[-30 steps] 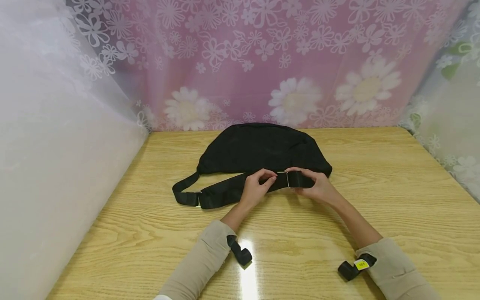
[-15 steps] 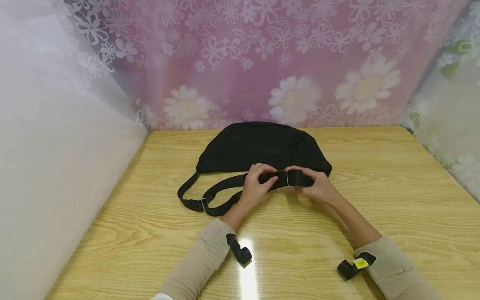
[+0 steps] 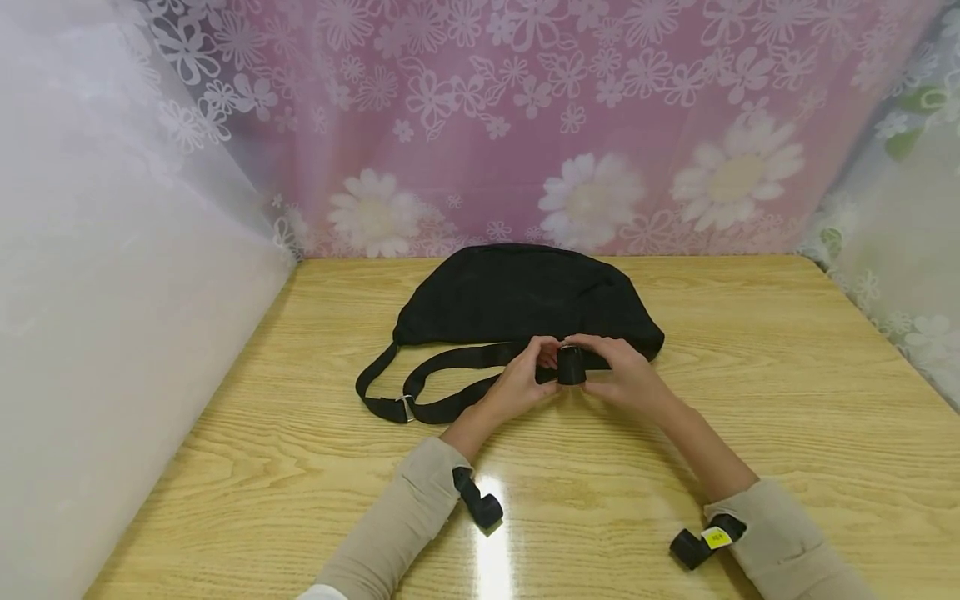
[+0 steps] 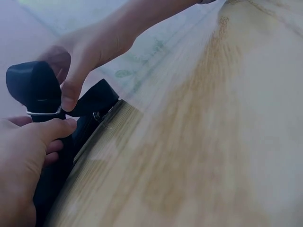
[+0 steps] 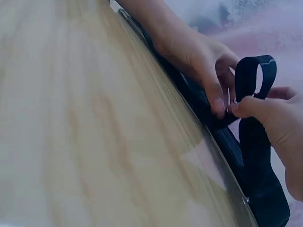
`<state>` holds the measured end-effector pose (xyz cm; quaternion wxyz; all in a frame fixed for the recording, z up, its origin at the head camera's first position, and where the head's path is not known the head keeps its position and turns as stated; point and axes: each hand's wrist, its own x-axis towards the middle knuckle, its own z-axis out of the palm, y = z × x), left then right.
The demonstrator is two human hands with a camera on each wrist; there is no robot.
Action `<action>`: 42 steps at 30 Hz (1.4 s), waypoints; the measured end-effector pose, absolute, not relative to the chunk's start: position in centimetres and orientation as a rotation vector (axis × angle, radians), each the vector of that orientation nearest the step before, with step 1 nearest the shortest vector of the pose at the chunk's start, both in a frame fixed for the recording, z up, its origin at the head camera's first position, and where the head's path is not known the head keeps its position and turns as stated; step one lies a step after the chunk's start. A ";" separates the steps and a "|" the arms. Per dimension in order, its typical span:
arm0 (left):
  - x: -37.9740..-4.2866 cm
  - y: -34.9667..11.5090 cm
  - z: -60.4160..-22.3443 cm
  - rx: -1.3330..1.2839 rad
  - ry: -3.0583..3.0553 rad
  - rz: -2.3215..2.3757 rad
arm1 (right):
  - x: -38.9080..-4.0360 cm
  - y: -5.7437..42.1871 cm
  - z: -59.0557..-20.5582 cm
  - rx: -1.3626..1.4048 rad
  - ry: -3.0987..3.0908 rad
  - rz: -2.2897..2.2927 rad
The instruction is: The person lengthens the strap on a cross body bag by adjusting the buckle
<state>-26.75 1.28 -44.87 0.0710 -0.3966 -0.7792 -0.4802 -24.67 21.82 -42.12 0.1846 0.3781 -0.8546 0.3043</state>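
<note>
A black waist bag [image 3: 525, 292] lies on the table, its webbing strap [image 3: 457, 358] looped out in front of it. Both hands work close together on that strap at a thin metal slider [image 4: 45, 113]. The left hand [image 3: 517, 387] pinches the webbing at the slider between thumb and fingers. From the other side, the right hand [image 3: 637, 379] pinches it too, thumb right at the slider. A short loop of strap [image 5: 255, 75] stands up between the hands. Toward the left, a second metal buckle [image 3: 406, 408] joins the strap sections on the table.
The wood-grain table [image 3: 300, 500] has a bright reflection near its front. A pink floral curtain [image 3: 480, 125] hangs behind it, and pale sheeting [image 3: 112, 292] rises on the left. Black straps dangle from both beige sleeves [image 3: 405, 508].
The left hand has moved right, up against the right hand. The strap between them has bunched into an upright loop, and its left part has opened from a flat band into a loop.
</note>
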 end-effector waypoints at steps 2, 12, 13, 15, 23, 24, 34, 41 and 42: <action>-26.7 1.2 -44.8 -1.178 -2.376 -1.443 | -24.5 21.5 -41.9 1.062 -2.408 0.799; -26.4 1.0 -44.7 -1.101 -2.510 -1.323 | -24.2 20.4 -42.2 1.036 -2.325 0.745; -26.4 1.0 -44.7 -1.096 -2.511 -1.312 | -24.2 20.3 -42.3 1.053 -2.304 0.749; -26.3 1.0 -44.8 -1.091 -2.512 -1.285 | -24.3 20.2 -42.4 1.085 -2.257 0.752; -26.5 1.0 -44.9 -1.119 -2.416 -1.205 | -24.2 19.9 -42.3 1.113 -2.210 0.807; -26.5 1.0 -44.9 -1.123 -2.402 -1.204 | -24.1 19.9 -42.3 1.108 -2.223 0.815; -26.5 1.0 -45.0 -1.104 -2.357 -1.276 | -24.2 20.3 -42.3 1.101 -2.260 0.958; -26.5 1.0 -44.9 -1.080 -2.372 -1.318 | -24.5 20.8 -42.6 1.082 -2.273 1.055; -26.5 1.0 -44.9 -1.081 -2.370 -1.322 | -24.4 20.8 -42.4 1.069 -2.287 1.081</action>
